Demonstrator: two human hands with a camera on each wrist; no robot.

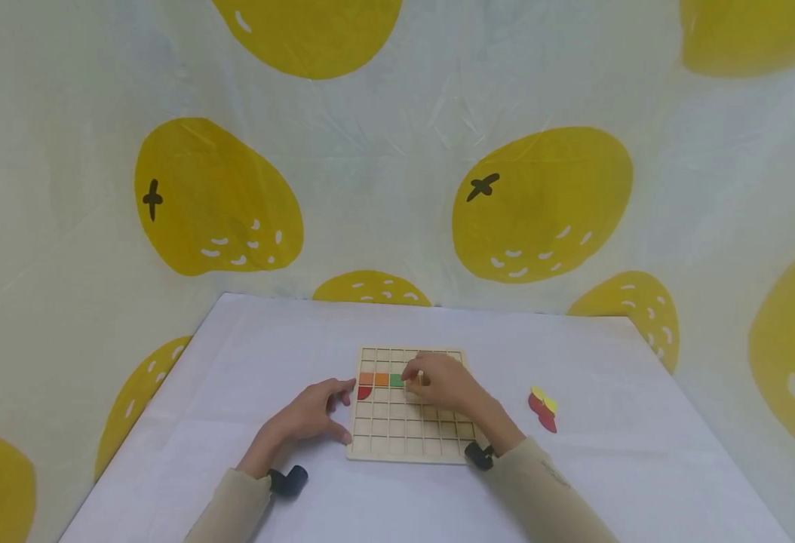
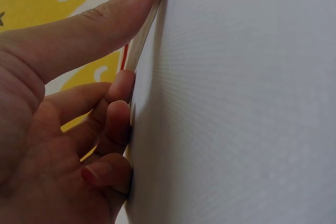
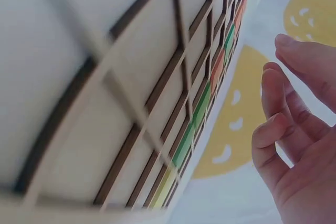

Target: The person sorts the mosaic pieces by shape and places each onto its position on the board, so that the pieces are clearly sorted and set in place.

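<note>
A wooden grid board [image 1: 397,427] lies on the table. My left hand [image 1: 312,411] touches the board's left edge, thumb near the front corner and fingers farther back. Above the middle of the board is my right hand [image 1: 446,383], its fingers loosely bent; the right wrist view shows nothing between thumb and fingertips. One row holds orange tiles [image 1: 373,379], green tiles [image 3: 185,142] and a yellow tile [image 3: 164,184]; my right hand hides part of it in the head view. A red rounded piece [image 1: 365,392] sits in the leftmost cell of the row just in front.
Loose red pieces [image 1: 542,413] and yellow pieces [image 1: 544,399] lie to the right of the board, partly overlapping. A white cloth [image 1: 289,332] covers the table. Behind it hangs a pale curtain [image 1: 377,188] with large yellow fruit. Black wrist cameras [image 1: 290,481] sit at both sleeves.
</note>
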